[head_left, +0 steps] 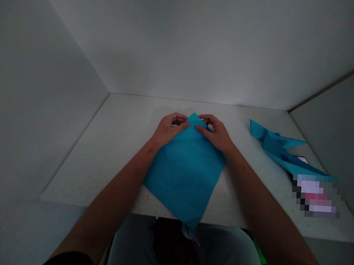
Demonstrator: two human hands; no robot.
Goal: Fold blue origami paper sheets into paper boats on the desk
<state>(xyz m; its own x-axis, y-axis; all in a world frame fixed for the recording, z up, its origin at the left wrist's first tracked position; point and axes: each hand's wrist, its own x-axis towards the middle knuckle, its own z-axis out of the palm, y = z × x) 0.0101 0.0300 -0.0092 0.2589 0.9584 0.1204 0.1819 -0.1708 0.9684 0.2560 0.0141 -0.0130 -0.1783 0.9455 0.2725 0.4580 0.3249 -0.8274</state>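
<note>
A large sheet of blue paper (189, 169) lies on the white table in front of me, one corner pointing away and the opposite corner hanging over the front edge. Near the far corner, my left hand (171, 128) pinches the paper's left edge, thumb on top and fingers curled behind. My right hand (214, 131) grips the right edge the same way, its thumb close to the left one. Faint creases run across the sheet.
On the right side of the white table (104, 144) rests a folded blue paper figure (274, 148) with pointed ends. It partly covers a phone, whose screen (313, 197) is pixelated. Walls border the table at the back and both sides.
</note>
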